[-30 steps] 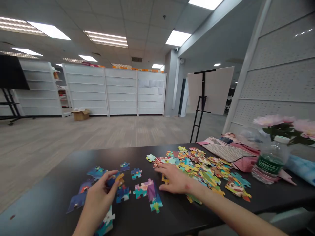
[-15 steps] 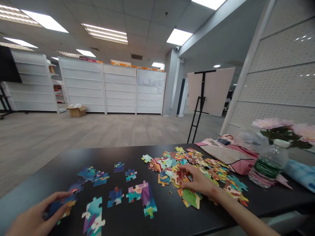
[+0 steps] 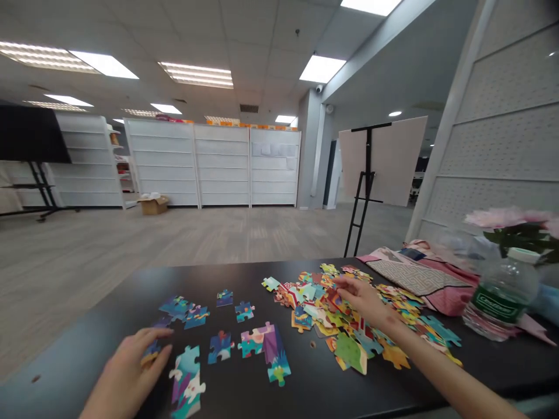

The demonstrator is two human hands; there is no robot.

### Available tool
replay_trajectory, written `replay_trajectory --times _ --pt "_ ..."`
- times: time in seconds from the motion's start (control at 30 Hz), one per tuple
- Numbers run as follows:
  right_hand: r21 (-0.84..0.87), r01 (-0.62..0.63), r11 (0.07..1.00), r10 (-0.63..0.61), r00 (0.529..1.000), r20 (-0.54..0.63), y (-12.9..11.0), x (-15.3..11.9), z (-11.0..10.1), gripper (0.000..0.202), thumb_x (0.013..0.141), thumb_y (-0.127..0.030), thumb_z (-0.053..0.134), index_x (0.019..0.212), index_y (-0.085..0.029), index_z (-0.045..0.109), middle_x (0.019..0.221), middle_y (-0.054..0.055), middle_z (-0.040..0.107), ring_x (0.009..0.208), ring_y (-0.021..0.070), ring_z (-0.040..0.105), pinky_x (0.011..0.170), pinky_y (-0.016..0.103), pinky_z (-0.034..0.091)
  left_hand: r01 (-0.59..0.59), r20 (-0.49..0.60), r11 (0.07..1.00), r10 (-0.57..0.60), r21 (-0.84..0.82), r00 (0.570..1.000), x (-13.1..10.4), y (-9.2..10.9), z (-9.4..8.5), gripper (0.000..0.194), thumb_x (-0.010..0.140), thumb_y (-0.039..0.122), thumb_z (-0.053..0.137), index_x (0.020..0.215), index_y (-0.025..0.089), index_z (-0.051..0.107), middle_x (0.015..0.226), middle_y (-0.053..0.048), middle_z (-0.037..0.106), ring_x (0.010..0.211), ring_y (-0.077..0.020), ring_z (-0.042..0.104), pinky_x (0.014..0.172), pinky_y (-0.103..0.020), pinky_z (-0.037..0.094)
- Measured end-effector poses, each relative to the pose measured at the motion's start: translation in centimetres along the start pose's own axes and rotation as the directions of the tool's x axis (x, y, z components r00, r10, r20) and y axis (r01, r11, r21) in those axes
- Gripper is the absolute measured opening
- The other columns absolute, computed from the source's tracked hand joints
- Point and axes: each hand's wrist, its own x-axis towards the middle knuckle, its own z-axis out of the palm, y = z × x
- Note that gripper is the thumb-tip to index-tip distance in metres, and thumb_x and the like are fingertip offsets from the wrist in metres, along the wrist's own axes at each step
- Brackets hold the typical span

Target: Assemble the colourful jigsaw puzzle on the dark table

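Observation:
My left hand (image 3: 135, 369) rests low on the left of the black table, thumb and forefinger closed around a blue-and-orange puzzle piece (image 3: 151, 352) that it largely hides. Over a heap of mixed puzzle pieces (image 3: 312, 292) reaches my right hand (image 3: 364, 299), its fingers bent around a reddish puzzle piece (image 3: 334, 300). Beside the left hand lies a joined strip with white rabbits (image 3: 187, 378). Between the hands sit a joined purple-and-teal section (image 3: 271, 346) and a single dark blue piece (image 3: 220, 347). Further back are blue pieces (image 3: 177, 307), some touching.
A water bottle (image 3: 502, 294) with a green label stands at the right, near pink flowers (image 3: 502, 218). Pink patterned cloth (image 3: 406, 270) lies behind the heap. Past the table (image 3: 236, 401) are an easel with a board (image 3: 384, 163) and white shelving (image 3: 222, 166).
The view has swung slightly left, shifting the scene rightward. My right hand has moved a little further back over the heap. My left hand still surrounds its piece.

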Motion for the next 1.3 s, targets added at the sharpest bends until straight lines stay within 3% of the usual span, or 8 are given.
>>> replay_trajectory --times 0.13,0.33,0.6,0.73,0.83,1.0,1.13,1.3 --pt "-0.129 0.051 0.990 -0.052 0.999 -0.004 -2.1 0.1 0.6 0.036 0.088 -0.038 0.054 0.109 -0.018 0.074 0.119 0.016 0.071 0.112 0.0336 0.064 0.102 0.053 0.047 -0.131 0.141 0.985 0.146 -0.112 0.979 -0.3 4.3 1.6 0.025 0.083 0.043 0.059 0.094 0.029 0.075 0.101 -0.005 0.076 0.097 -0.0284 0.069 0.088 -0.042 0.057" --pt "-0.197 0.310 0.930 -0.220 0.900 0.377 -5.3 -2.5 2.6 0.036 0.088 -0.032 0.061 0.123 -0.027 0.070 0.134 0.009 0.065 0.125 0.0272 0.058 0.110 0.043 0.042 -0.162 0.278 0.965 0.216 -0.204 0.936 -0.9 8.8 3.5 0.019 0.088 0.028 0.056 0.100 0.028 0.071 0.110 -0.007 0.070 0.106 -0.0281 0.064 0.093 -0.044 0.051" --pt "-0.385 0.264 0.884 -0.176 0.953 0.248 -5.0 -2.4 0.5 0.025 0.092 -0.027 0.050 0.099 -0.018 0.072 0.111 0.014 0.071 0.105 0.0288 0.064 0.098 0.046 0.049 -0.184 0.296 0.950 0.257 -0.253 0.920 -0.9 10.9 4.1 0.018 0.088 0.022 0.057 0.097 0.030 0.071 0.108 -0.004 0.069 0.104 -0.0264 0.063 0.093 -0.042 0.051" --pt "-0.222 0.324 0.919 -0.238 0.909 0.341 -7.2 -2.1 2.8 0.034 0.088 -0.032 0.062 0.119 -0.023 0.070 0.125 0.011 0.068 0.120 0.0302 0.059 0.107 0.046 0.043 -0.166 0.254 0.952 0.232 -0.256 0.939 -0.8 10.2 4.1 0.017 0.089 0.026 0.056 0.096 0.030 0.071 0.107 -0.004 0.071 0.103 -0.0269 0.065 0.090 -0.041 0.052" --pt "-0.140 0.226 0.964 -0.158 0.910 0.383 -8.0 -1.5 4.7 0.042 0.080 -0.029 0.068 0.122 -0.023 0.070 0.124 0.010 0.069 0.119 0.0314 0.060 0.106 0.045 0.044 -0.112 0.189 0.960 0.164 -0.256 0.968 -0.4 8.7 3.2 0.018 0.088 0.028 0.054 0.095 0.027 0.071 0.107 -0.006 0.071 0.105 -0.0284 0.064 0.093 -0.043 0.051" --pt "-0.069 0.094 0.993 -0.063 0.931 0.358 -7.4 0.2 5.7 0.055 0.071 -0.028 0.069 0.126 -0.027 0.068 0.116 0.008 0.071 0.105 0.0311 0.064 0.096 0.043 0.049 0.122 -0.044 0.948 -0.141 -0.293 0.989 0.8 4.4 0.3 0.024 0.086 0.034 0.052 0.099 0.022 0.069 0.098 -0.007 0.073 0.093 -0.0264 0.068 0.085 -0.040 0.053" --pt "0.116 0.040 0.993 -0.078 0.935 0.347 -8.0 2.0 6.9 0.039 0.079 -0.047 0.064 0.111 -0.027 0.074 0.082 0.005 0.069 0.072 0.0242 0.062 0.067 0.034 0.051 0.220 -0.138 0.932 -0.268 -0.289 0.954 1.2 1.4 -1.1 0.027 0.085 0.031 0.050 0.101 0.018 0.068 0.096 -0.007 0.074 0.089 -0.0241 0.070 0.078 -0.035 0.055" --pt "0.380 -0.041 0.924 -0.081 0.951 0.300 -10.7 4.2 11.0 0.042 0.068 -0.057 0.074 0.093 -0.023 0.067 0.079 0.003 0.066 0.069 0.0206 0.061 0.062 0.030 0.051 0.251 -0.135 0.943 -0.284 -0.220 0.949 1.6 -0.8 -1.0 0.029 0.080 0.012 0.048 0.099 0.018 0.069 0.097 -0.006 0.074 0.092 -0.0206 0.069 0.083 -0.032 0.053"
